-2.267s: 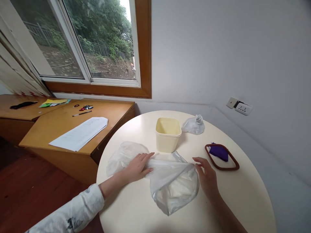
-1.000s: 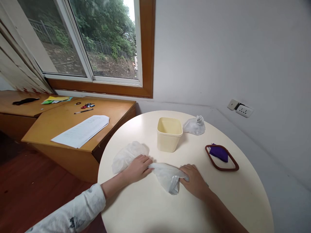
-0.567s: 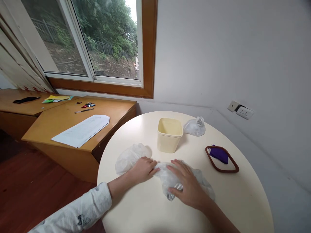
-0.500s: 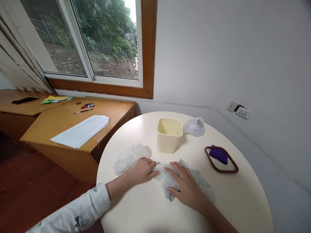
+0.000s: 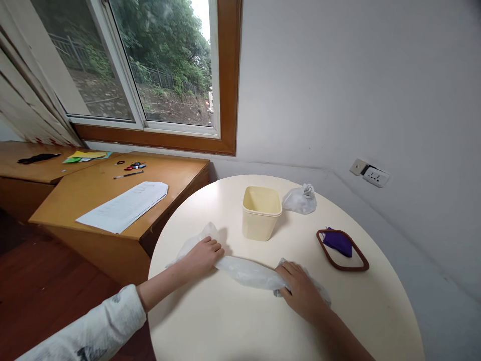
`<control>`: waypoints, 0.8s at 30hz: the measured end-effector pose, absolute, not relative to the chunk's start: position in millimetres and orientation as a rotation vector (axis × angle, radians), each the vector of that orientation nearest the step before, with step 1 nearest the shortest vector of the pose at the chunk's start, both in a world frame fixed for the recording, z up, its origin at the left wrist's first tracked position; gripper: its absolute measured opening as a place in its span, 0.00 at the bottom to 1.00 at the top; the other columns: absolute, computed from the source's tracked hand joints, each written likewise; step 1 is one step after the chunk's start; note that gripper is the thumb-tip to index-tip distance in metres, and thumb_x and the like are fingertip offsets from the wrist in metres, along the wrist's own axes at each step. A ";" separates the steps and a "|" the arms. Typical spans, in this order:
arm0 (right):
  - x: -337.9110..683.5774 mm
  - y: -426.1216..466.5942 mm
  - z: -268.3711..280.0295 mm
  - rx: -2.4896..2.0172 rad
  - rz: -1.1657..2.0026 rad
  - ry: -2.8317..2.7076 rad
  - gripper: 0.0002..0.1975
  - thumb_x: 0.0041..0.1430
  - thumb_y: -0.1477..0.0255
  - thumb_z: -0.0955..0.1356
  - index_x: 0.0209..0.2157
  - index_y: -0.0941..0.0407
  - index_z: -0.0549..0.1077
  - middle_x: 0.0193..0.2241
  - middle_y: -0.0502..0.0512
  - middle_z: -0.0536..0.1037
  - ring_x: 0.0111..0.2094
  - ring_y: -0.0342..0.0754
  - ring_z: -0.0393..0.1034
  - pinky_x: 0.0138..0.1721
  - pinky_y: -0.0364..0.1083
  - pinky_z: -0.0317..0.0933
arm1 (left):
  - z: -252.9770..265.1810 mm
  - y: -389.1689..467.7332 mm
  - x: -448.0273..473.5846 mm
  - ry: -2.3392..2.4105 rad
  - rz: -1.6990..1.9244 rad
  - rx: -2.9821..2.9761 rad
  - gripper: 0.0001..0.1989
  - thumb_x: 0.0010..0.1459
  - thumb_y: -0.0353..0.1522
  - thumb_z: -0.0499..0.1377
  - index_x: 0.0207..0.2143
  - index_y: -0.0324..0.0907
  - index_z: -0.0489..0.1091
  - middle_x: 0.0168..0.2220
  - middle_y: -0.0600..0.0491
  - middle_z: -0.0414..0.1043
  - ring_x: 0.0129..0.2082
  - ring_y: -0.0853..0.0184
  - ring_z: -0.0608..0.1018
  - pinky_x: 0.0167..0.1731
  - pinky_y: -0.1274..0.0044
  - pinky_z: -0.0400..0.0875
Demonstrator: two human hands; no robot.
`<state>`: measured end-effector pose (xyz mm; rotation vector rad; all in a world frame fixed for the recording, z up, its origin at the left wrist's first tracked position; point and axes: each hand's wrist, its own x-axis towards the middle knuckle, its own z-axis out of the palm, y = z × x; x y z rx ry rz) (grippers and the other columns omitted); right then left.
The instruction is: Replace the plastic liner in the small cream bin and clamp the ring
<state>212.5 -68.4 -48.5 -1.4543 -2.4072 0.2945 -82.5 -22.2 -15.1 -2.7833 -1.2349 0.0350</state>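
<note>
A thin whitish plastic bag (image 5: 246, 273) is stretched sideways between my two hands, just over the round table. My left hand (image 5: 203, 255) is closed around its left part, with a crumpled end showing behind the fingers. My right hand (image 5: 298, 288) grips the other side, and loose plastic sticks out past the wrist. Beyond the bag stands a cream plastic bin (image 5: 260, 220), upright, with its inside visible from above. A knotted white bag (image 5: 300, 199) lies behind it to the right.
The round cream table (image 5: 240, 331) holds a brown rounded frame (image 5: 343, 268) with a purple cloth (image 5: 338, 243) at its right. A wooden desk (image 5: 165, 173) on the left carries paper sheets (image 5: 124, 206), keys and a pen. The wall with sockets (image 5: 376, 177) rises behind.
My hands have moved apart, the left going left and the right going right. Both have closed on the bag, which was bunched under them and is now drawn out into a long strip.
</note>
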 end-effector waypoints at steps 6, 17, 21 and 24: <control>231.3 -64.0 -51.8 -1.466 0.201 -2.356 0.17 0.42 0.82 0.60 0.35 0.54 0.69 0.51 0.56 0.64 0.51 0.53 0.56 0.51 0.53 0.51 | -10.2 -16.1 -100.1 -1.188 -0.153 -2.673 0.11 0.44 0.20 0.50 0.28 0.42 0.64 0.32 0.49 0.66 0.36 0.60 0.69 0.43 0.66 0.58; 252.4 -65.1 -43.9 -1.522 0.578 -2.082 0.11 0.42 0.79 0.59 0.30 0.55 0.67 0.27 0.50 0.71 0.30 0.46 0.64 0.30 0.44 0.59 | -0.5 -13.3 -111.8 -1.235 -0.094 -2.610 0.14 0.40 0.18 0.48 0.30 0.42 0.59 0.27 0.52 0.67 0.28 0.63 0.69 0.37 0.69 0.63; 263.1 -64.1 -36.9 -1.396 0.883 -1.830 0.05 0.44 0.77 0.59 0.25 0.56 0.65 0.20 0.46 0.65 0.22 0.42 0.58 0.23 0.41 0.54 | -1.1 -14.3 -110.0 -1.348 -0.049 -2.622 0.13 0.41 0.19 0.49 0.29 0.43 0.58 0.23 0.54 0.66 0.22 0.65 0.68 0.24 0.75 0.59; 274.7 -63.1 -27.9 -1.317 1.004 -1.613 0.08 0.45 0.75 0.61 0.29 0.56 0.69 0.24 0.49 0.69 0.25 0.43 0.62 0.25 0.41 0.58 | 1.9 -14.4 -108.4 -1.405 -0.137 -2.675 0.12 0.42 0.20 0.49 0.30 0.43 0.58 0.24 0.54 0.66 0.23 0.66 0.68 0.24 0.76 0.58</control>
